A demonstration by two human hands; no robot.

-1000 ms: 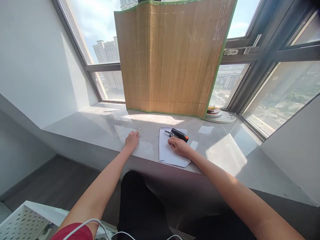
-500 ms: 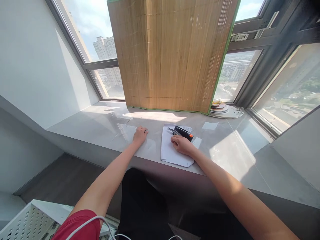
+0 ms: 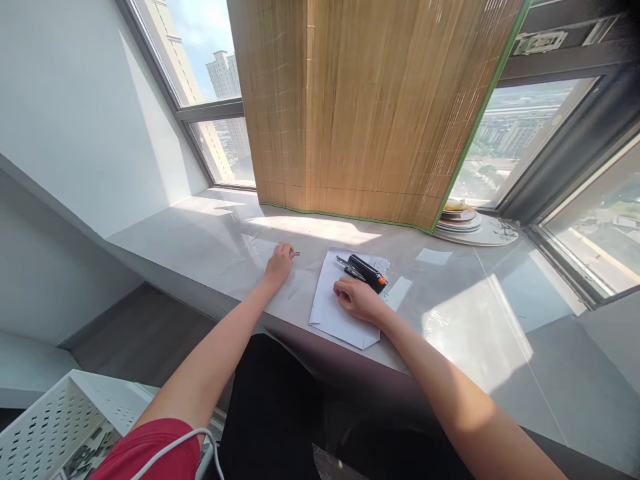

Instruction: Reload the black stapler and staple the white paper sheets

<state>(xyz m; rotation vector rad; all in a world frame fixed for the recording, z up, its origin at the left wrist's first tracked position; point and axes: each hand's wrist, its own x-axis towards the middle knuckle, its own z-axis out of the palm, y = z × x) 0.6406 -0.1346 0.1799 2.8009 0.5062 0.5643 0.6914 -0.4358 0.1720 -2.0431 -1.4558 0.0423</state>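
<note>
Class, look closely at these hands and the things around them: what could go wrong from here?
1. The small thin piece pokes only slightly from the left hand's fingertips, so it might slip and drop.
2. The paper reaches close to the front edge of the ledge; a nudge from the right hand resting on it could push it off.
3. The stapler lies on that paper, so it might get dragged along.

Head view, forward and down
From above the lap [image 3: 275,400], I look across the nearby sill [image 3: 185,247] toward the window [image 3: 525,127].
</note>
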